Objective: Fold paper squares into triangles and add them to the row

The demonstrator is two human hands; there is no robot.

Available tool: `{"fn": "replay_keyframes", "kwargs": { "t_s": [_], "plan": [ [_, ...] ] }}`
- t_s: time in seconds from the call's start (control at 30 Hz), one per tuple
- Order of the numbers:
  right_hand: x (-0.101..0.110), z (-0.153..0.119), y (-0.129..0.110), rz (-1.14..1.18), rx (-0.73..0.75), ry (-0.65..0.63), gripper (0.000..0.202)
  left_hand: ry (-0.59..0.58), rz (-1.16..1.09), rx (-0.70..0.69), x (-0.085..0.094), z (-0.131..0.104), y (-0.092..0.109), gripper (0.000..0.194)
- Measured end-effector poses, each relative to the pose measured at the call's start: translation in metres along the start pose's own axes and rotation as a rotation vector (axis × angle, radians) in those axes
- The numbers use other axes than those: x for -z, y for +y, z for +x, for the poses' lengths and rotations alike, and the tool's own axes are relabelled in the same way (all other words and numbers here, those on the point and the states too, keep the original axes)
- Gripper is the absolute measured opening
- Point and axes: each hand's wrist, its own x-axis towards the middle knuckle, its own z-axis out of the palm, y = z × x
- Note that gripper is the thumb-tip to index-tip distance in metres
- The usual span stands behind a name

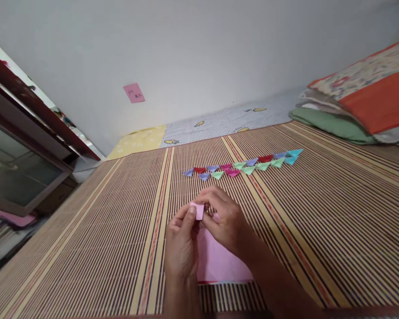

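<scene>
You are pinching pink paper [199, 213] in your left grip [182, 241]; your right grip [231, 221] is sitting curled at its right edge, hold unclear.

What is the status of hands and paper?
Left hand pinching small pink paper; right hand at its edge. Pink sheet beneath hands. Folded paper triangles beyond, not blocking.

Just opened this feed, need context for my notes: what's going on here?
A person's left hand pinches a small pink paper piece, with the right hand close at its edge; whether the right grips it too is hard to tell. Beneath the hands, a larger pink paper sheet lies on a striped slatted mat. Farther off, small folded paper triangles in several colors sit in two rows.
</scene>
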Motion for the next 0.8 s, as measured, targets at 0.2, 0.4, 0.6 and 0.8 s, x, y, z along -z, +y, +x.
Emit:
{"fn": "replay_keyframes", "kwargs": {
  "t_s": [0.2, 0.4, 0.6, 0.8],
  "plan": [
    [0.01, 0.003, 0.001, 0.142, -0.222, -0.051, 0.016, 0.098, 0.192, -0.137, 0.007, 0.003, -0.004, 0.025],
    [0.007, 0.004, -0.005, 0.112, -0.15, 0.01, 0.018, 0.057, 0.422, -0.23, 0.004, -0.003, -0.003, 0.03],
    [0.013, 0.003, 0.0, 0.076, -0.151, -0.086, 0.025, 0.014, 0.493, -0.229, 0.002, -0.006, -0.001, 0.044],
    [0.018, 0.004, 0.0, 0.126, -0.236, -0.121, 0.017, -0.024, 0.629, -0.279, -0.002, -0.009, -0.001, 0.055]
  ]
}}
